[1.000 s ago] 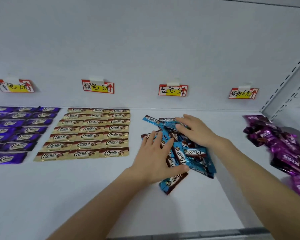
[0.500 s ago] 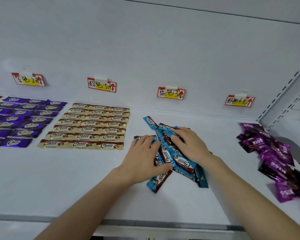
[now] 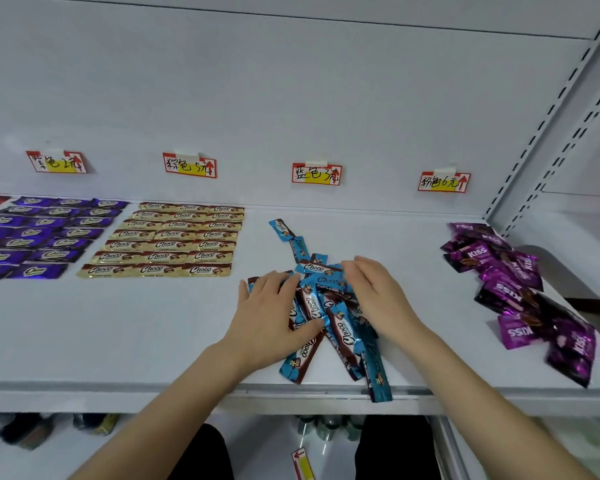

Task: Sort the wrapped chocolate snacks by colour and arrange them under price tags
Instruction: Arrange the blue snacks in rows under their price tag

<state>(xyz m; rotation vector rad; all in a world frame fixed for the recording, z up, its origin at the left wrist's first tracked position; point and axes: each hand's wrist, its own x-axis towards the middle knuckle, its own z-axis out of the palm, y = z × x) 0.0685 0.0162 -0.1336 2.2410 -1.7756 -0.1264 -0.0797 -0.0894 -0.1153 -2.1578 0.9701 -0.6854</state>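
- A loose heap of blue foil-wrapped chocolate bars [image 3: 342,329] lies on the white shelf [image 3: 136,323], below the blue-marked price tag [image 3: 316,174]. One bar overhangs the front edge.
- The left hand [image 3: 269,318] rests flat on the heap, fingers straight and spread.
- The right hand [image 3: 378,299] rests on the heap's right side, fingers relaxed, gripping nothing.
- Gold-wrapped bars [image 3: 167,240] sit in rows to the left.
- Magenta packets [image 3: 513,289] lie heaped to the right.

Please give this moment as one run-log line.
left hand: open, resting on loose heap of blue foil-wrapped chocolate bars | right hand: open, touching heap | gold foil bars: neat rows | magenta foil packets: unsorted pile
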